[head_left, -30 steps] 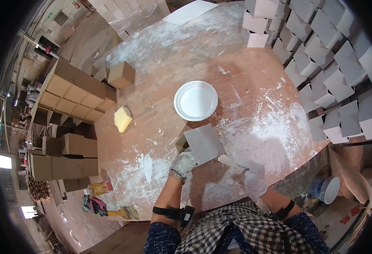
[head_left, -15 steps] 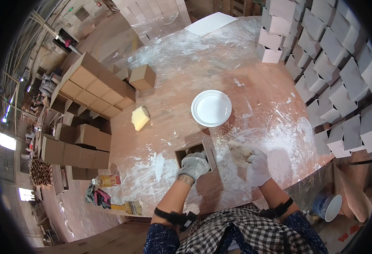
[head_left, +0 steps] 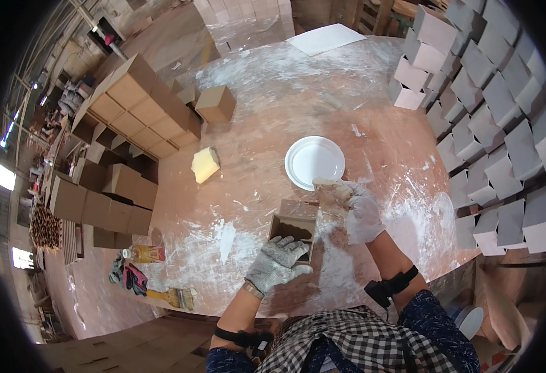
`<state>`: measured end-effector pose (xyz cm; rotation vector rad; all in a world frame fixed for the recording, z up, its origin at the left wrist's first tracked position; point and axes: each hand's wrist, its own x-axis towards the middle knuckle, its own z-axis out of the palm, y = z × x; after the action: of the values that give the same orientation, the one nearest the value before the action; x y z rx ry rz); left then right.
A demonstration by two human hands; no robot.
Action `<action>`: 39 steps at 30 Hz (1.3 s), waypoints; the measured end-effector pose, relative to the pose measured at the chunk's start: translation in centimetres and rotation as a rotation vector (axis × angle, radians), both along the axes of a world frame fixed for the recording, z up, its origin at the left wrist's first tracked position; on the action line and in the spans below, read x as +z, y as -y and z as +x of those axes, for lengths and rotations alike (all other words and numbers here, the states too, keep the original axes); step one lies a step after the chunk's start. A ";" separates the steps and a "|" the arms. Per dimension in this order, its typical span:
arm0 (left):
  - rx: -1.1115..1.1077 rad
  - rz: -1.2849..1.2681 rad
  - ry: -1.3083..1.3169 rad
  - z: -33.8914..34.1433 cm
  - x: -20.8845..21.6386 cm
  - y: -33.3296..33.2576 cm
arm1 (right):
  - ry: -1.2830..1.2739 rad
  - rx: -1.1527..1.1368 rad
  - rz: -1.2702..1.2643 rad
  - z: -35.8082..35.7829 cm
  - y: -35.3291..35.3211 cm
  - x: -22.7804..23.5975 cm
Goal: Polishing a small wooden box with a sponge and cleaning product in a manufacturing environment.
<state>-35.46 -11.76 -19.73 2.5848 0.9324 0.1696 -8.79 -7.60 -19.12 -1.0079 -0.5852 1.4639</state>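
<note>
A small open-topped brown box (head_left: pixel 293 229) stands on the table in front of me, its inside dark. My left hand (head_left: pixel 275 263), in a grey knit glove, grips the box's near wall, fingers over the edge and thumb by the near right corner. My right hand (head_left: pixel 365 216) wears a whitish glove dusted with white. Its fingers are closed on a tan, crumpled sponge-like pad (head_left: pixel 331 194), which is at the near right rim of a white bowl (head_left: pixel 314 163). The bowl has something white and smooth inside.
Brown boxes (head_left: pixel 130 105) are stacked at the left, and grey-white boxes (head_left: pixel 497 124) rise at the right. A yellow sponge (head_left: pixel 205 165), a bottle of amber liquid (head_left: pixel 145 253) and a brush (head_left: pixel 173 297) lie on the white-smeared table (head_left: pixel 254 149). A white sheet (head_left: pixel 326 38) lies at the far edge.
My right hand has moved up and left with the pad, to the bowl's rim. My left hand has drawn back from inside the box to its near wall, and the box is turned slightly.
</note>
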 end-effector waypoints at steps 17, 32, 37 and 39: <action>0.112 0.118 0.003 2.5 -3.3 1.7 | 0.991 0.034 0.895 -3.9 6.0 -5.3; -0.137 0.229 -0.228 -2.4 0.6 -0.9 | 1.146 0.129 0.651 -3.8 3.8 -0.5; -0.126 0.209 -0.189 -3.0 -1.5 -1.3 | 1.462 -0.048 0.935 -4.2 3.6 -3.3; -0.097 0.223 -0.115 -3.0 -2.1 -1.1 | 1.160 0.032 0.901 -3.9 3.4 -4.1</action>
<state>-38.42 -10.61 -21.82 2.8657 0.8684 0.1046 -12.74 -10.97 -23.20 -0.9959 -1.8723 0.3493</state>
